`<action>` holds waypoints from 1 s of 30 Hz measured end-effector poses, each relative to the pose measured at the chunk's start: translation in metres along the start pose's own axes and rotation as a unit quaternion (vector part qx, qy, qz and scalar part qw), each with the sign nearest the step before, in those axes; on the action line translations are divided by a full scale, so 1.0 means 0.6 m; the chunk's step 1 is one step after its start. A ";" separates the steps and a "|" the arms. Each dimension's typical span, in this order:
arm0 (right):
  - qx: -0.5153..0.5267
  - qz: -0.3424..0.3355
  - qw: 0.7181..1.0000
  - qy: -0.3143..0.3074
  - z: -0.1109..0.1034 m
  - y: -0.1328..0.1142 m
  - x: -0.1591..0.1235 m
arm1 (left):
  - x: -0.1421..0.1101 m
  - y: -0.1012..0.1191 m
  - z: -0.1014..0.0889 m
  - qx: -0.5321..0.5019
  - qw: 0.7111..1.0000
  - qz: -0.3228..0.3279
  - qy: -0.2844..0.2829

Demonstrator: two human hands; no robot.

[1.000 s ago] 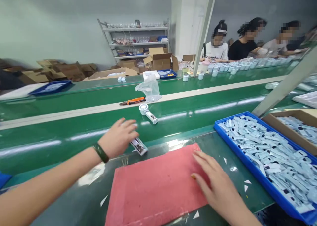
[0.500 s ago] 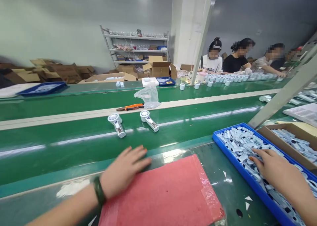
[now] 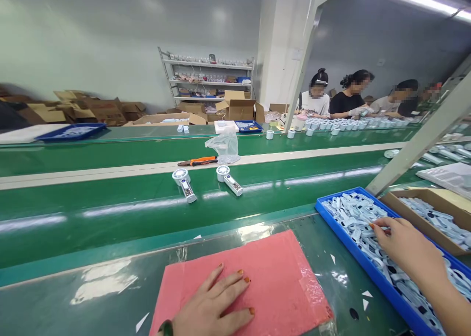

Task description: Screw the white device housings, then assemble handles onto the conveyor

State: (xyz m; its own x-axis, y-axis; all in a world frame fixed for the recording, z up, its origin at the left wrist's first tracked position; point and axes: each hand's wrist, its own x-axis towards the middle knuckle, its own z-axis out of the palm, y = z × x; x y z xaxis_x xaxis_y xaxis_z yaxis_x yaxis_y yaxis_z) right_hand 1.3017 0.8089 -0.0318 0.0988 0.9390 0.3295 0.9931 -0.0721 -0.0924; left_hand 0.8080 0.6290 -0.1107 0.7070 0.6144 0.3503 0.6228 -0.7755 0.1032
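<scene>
My left hand (image 3: 213, 301) lies flat on a pink foam mat (image 3: 275, 262), fingers spread and holding nothing. My right hand (image 3: 405, 243) reaches into a blue plastic tray (image 3: 349, 247), its fingertips among a heap of pale blue moulded parts (image 3: 353, 218). Whether those fingers grip a part, I cannot tell. Beyond the mat, two white hand-held devices with round heads (image 3: 186, 185) (image 3: 230, 180) lie on the green conveyor belt (image 3: 110, 198), out of reach of both hands' present spots.
A cardboard box (image 3: 423, 218) of similar parts stands behind the tray. Orange-handled pliers (image 3: 198, 161) and a plastic bag (image 3: 224, 148) lie on the divider strip. Across the belts, several co-workers sit behind a row of pale cups (image 3: 333, 130). A slanted metal post (image 3: 415, 140) rises at right.
My left hand has drawn back from the belt edge onto the pink mat, leaving both devices on the belt. My right hand stays in the tray. The view has tilted slightly.
</scene>
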 end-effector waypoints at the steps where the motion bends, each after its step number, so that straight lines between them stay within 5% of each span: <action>1: 0.005 0.012 1.000 -0.011 -0.004 -0.001 -0.002 | -0.001 0.000 0.003 0.009 1.000 0.002 0.002; 5: 0.056 0.080 0.993 -0.060 -0.029 -0.015 -0.005 | 0.004 0.001 0.006 0.011 0.999 0.006 0.031; 12: 0.126 0.159 0.979 -0.018 -0.081 -0.094 -0.018 | 0.033 0.003 -0.042 0.019 1.000 -0.002 0.015; 15: 0.233 0.070 0.970 -0.004 -0.071 -0.172 -0.048 | 0.027 0.002 -0.038 -0.033 0.999 -0.012 0.022; 18: 0.378 -0.083 0.920 -0.059 -0.049 -0.282 -0.095 | 0.013 0.003 -0.030 -0.159 0.983 -0.077 0.047; 20: 0.452 -0.176 0.865 -0.127 -0.038 -0.359 -0.129 | 0.008 0.003 -0.034 -0.266 0.941 -0.190 0.083; 22: 0.506 -0.246 0.803 -0.195 -0.033 -0.424 -0.160 | 0.009 0.002 -0.044 -0.384 0.861 -0.296 0.152; 25: 0.575 -0.292 0.724 -0.246 -0.029 -0.483 -0.192 | 0.020 -0.001 -0.060 -0.511 0.750 -0.345 0.241; 30: 0.637 -0.249 0.672 -0.283 -0.004 -0.498 -0.222 | 0.034 0.001 -0.069 -0.567 0.707 -0.343 0.249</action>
State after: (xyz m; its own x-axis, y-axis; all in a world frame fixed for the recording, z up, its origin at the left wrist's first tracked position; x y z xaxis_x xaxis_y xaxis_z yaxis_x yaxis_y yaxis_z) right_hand 0.9917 0.7045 -0.0459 -0.6242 0.7435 0.2401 -0.0012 0.3063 -0.9519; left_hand 0.8087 0.6348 -0.0649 -0.0122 0.9937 0.1116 -0.1066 -0.1123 0.9879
